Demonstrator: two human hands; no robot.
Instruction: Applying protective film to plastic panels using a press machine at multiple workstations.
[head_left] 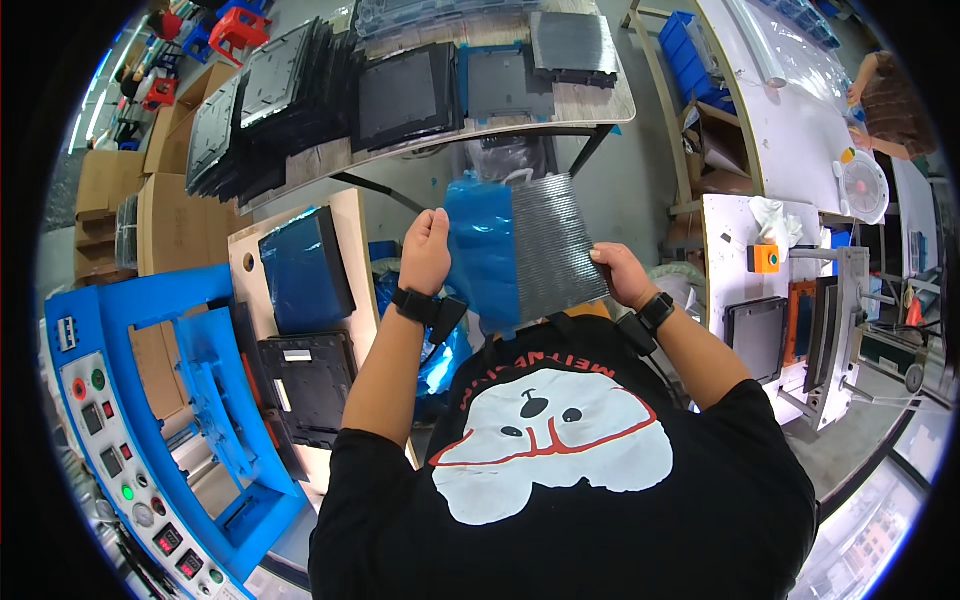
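In front of my chest is a thin grey ribbed sheet [560, 240], with blue plastic film [482, 250] over its left part. My left hand [428, 250] is closed at the film's left edge, thumb upward. My right hand [624, 274] pinches the sheet's right edge, thumb on its face. Whether the film is stuck flat or partly lifted, I cannot tell; it looks wrinkled. Both wrists wear black bands with small dark devices.
Stacks of black panels [405, 95] lie on the table ahead. At left, a blue-filmed panel [305, 270] and a black frame [305, 385] rest on a board beside a blue press machine [215, 400]. An orange button box [765, 259] sits right; another person's arm [885, 145] is beyond.
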